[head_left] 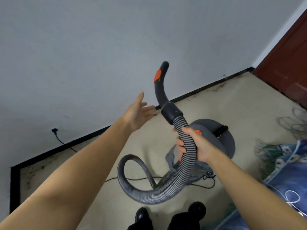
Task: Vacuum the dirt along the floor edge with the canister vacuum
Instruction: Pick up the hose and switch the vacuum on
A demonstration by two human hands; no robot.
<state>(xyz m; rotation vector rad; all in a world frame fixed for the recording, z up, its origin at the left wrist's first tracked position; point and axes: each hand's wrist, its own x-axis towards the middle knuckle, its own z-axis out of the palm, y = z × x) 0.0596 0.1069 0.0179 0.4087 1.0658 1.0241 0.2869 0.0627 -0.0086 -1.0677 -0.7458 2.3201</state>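
Gripping the ribbed hose (186, 146) just below its stiff black handle (160, 87), the right hand (196, 143) steadies a light, floppy thing, best taken higher, where the open left hand (138, 112) reaches.

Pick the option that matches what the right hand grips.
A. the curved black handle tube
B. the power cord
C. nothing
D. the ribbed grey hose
D: the right hand is curled round the ribbed grey hose just below its black cuff, while the left hand is open and touches nothing.
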